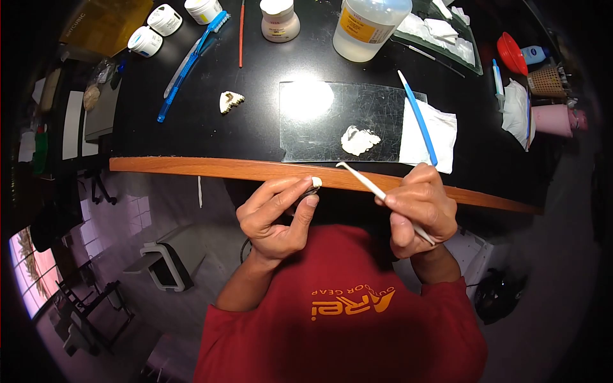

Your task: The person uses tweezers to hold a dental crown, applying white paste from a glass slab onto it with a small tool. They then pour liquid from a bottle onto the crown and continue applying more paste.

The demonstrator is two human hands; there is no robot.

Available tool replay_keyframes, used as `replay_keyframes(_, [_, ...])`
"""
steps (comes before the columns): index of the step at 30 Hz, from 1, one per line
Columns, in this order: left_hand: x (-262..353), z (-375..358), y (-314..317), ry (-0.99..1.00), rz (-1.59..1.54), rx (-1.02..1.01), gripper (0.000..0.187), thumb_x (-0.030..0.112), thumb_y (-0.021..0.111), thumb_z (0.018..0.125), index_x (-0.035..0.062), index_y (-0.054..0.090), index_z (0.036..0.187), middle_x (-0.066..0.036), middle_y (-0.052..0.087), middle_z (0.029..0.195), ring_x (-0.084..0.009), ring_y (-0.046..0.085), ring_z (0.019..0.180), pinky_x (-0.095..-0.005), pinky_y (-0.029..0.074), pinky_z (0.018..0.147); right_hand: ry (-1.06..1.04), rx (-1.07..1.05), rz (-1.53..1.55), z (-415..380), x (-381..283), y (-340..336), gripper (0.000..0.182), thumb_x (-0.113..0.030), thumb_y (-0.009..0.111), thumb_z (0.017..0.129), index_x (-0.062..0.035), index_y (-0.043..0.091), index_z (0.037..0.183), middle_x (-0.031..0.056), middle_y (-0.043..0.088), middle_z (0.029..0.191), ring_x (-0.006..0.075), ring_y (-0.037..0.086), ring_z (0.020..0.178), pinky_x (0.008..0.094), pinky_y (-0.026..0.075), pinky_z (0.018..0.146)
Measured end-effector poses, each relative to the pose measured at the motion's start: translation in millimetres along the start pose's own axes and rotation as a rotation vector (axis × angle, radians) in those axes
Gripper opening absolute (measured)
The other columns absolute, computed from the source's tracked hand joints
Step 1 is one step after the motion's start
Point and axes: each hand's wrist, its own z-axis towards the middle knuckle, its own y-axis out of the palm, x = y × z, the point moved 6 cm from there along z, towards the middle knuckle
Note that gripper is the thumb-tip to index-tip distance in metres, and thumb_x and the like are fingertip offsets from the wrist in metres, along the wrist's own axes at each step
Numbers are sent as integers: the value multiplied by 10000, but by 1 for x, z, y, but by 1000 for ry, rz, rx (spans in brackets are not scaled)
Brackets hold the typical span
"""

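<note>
Between the thumb and fingers of my left hand is a small white piece with a dark part under it, held near the table's wooden edge. My right hand grips a thin white tool like a pen, its curved tip pointing toward the left hand without touching the piece. Beyond the hands lies a glass slab bearing a mound of white paste. A blue-handled brush rests on a folded white tissue at the slab's right side.
A pale toothed cast piece sits left of the slab. Farther back are a blue toothbrush, a red stick, small white jars, a pink-white jar, a large liquid bottle and a glass tray.
</note>
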Motion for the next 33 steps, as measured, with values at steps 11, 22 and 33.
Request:
replay_keyframes(11, [1,2,0,16,7,-4,258,-17,840,877,-32,820,1135,-172,792,1004,-164,736,837,-230,520,683,-92,-9,37,-4,0,15,255,-323,834,972,-69,832,990,17,802,868,141,567,709,292,383,576])
replay_keyframes(22, [0,3,0,42,-6,-5,272,-27,837,874,-31,819,1146,-179,795,1016,-189,753,866,-244,546,726,-88,-25,46,-2,0,14,206,-268,838,959,-64,833,984,29,806,878,152,580,717,294,393,581])
replay_keyframes(33, [6,9,0,47,11,-18,287,-54,834,870,-33,823,1156,-169,809,1026,-190,785,870,-256,608,734,-108,-15,26,-2,-1,13,284,-356,835,972,-73,837,1008,29,801,902,163,582,750,299,403,591])
